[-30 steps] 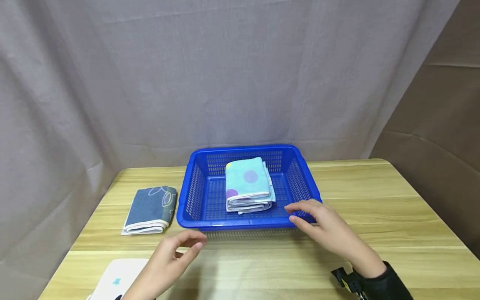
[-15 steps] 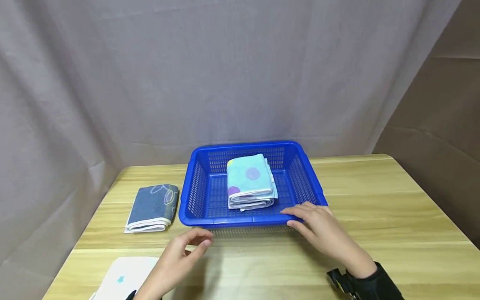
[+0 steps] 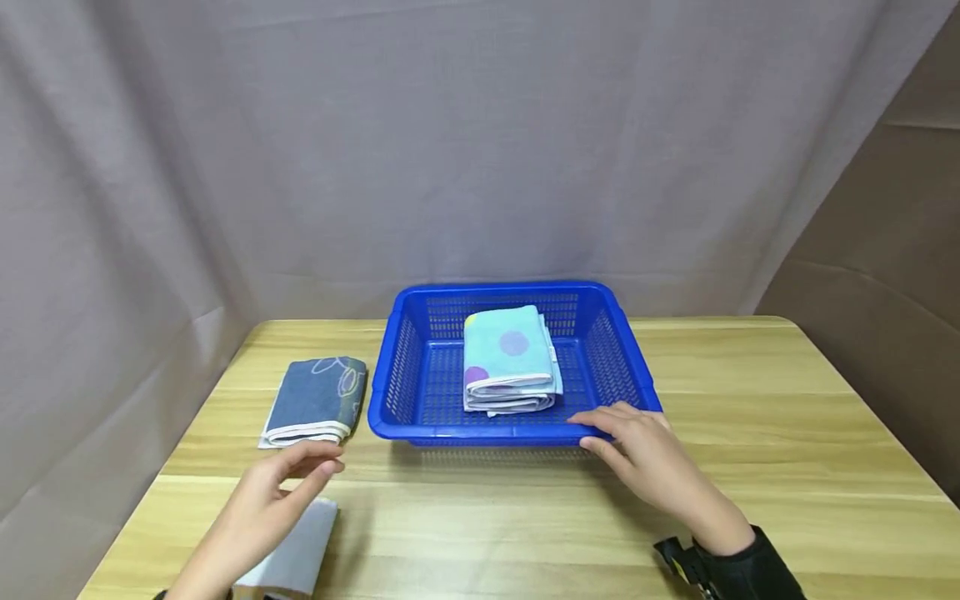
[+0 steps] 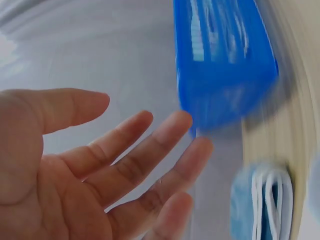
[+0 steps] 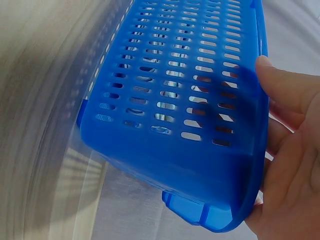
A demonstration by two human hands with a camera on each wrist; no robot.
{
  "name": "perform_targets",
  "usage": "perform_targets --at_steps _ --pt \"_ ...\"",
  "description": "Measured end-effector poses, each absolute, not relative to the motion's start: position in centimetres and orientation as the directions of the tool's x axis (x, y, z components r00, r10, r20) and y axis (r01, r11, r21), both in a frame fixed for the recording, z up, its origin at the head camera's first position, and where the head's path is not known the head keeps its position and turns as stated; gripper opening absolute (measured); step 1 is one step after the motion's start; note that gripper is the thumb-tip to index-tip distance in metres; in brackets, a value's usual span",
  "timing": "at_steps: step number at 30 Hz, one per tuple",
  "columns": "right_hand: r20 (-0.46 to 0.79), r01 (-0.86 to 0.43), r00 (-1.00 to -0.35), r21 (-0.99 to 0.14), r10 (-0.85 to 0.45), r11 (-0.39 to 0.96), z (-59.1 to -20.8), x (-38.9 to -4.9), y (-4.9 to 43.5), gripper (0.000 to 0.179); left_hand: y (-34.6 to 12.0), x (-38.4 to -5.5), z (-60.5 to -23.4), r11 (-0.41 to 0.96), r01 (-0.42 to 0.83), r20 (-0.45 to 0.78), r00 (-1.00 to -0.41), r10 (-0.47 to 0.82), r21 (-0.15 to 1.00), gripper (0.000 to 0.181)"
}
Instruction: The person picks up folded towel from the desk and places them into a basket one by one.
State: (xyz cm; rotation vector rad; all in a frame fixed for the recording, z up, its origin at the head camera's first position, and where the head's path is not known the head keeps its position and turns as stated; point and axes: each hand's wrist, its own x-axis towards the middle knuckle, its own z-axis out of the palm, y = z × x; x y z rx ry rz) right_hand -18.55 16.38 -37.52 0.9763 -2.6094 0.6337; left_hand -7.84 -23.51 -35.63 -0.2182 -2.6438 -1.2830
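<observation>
- Closest in, bottom right, a black strap circles the right wrist.
- Bottom left, a pale cloth lies on the table, partly covered from view by the left arm, its near edge tan.
- And here's the left hand, up over the table beside that cloth! Its fingers are loosely bent, thumb wide of them, nothing in their hold; the tips hang just short of the blue towel.
- Across to the right hand: it has the basket by the near right corner, fingers hooked over the rim, thumb on the outer side.
- The blue towel sits folded, pale loops on top, white edges facing the person, just left of the basket.
- The basket stands upright on the table, blue with slotted walls.
- Inside, mid-floor, the spotted towel, turquoise with purple and yellow dots, lies folded in layers.
- At the back, a grey curtain hangs right behind the table.
</observation>
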Motion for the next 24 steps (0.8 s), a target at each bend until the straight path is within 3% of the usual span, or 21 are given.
perform_targets --at_steps 5,13,16,20,24 --pt "0.421 -0.666 -0.734 -0.292 -0.533 0.687 -37.4 -18.4 17.1 0.025 -27.0 -6.2 -34.9 0.681 0.222 0.273 -0.961 0.033 0.698 0.016" --pt "0.418 -0.653 -0.743 -0.286 -0.523 0.701 -37.5 -18.3 17.5 0.024 -32.2 -4.9 -36.0 0.714 0.093 0.170 -0.985 -0.038 0.694 0.021" --pt "0.399 -0.650 -0.750 -0.296 -0.527 0.700 -37.6 -18.2 17.1 0.023 -34.2 -4.7 -36.9 0.730 -0.053 0.017 -0.996 -0.087 0.681 0.029" --pt "0.385 -0.651 -0.751 -0.297 -0.536 0.699 -37.7 -18.1 16.6 0.023 -36.6 -4.9 -38.1 0.737 -0.257 -0.238 -0.962 -0.134 0.625 0.048" --pt "0.391 -0.660 -0.742 -0.282 -0.545 0.696 -37.5 -18.1 16.2 0.023 -38.2 -5.4 -39.6 0.787 -0.300 -0.360 -0.927 -0.107 0.540 0.054"
